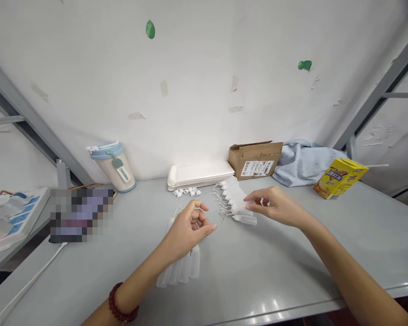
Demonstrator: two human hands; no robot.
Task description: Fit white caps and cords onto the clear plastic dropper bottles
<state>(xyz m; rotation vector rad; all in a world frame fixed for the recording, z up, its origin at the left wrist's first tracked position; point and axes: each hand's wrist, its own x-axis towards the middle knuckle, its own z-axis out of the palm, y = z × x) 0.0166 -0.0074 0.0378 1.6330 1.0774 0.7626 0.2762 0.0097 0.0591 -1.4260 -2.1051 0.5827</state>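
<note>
Small translucent white plastic bottles with thin cords at their necks lie side by side in a row (231,192) right of the middle. My right hand (275,206) is at this row, its thumb and index finger closed about the end of one plastic bottle (238,207). My left hand (188,226) hovers in the middle, fingers loosely curled and thumb apart, with nothing visible in it. Below and partly behind it lies a second group of bottles (182,269), their upper parts hidden by the hand. Several small white caps or tips (188,193) lie farther back.
A white tray-like stack (202,174) stands against the wall beside an open cardboard box (255,160). Farther right are a blue cloth (302,163) and a yellow drink carton (340,179) with a straw. A tumbler (114,167), blurred phone (83,215) and power strip (15,217) are left.
</note>
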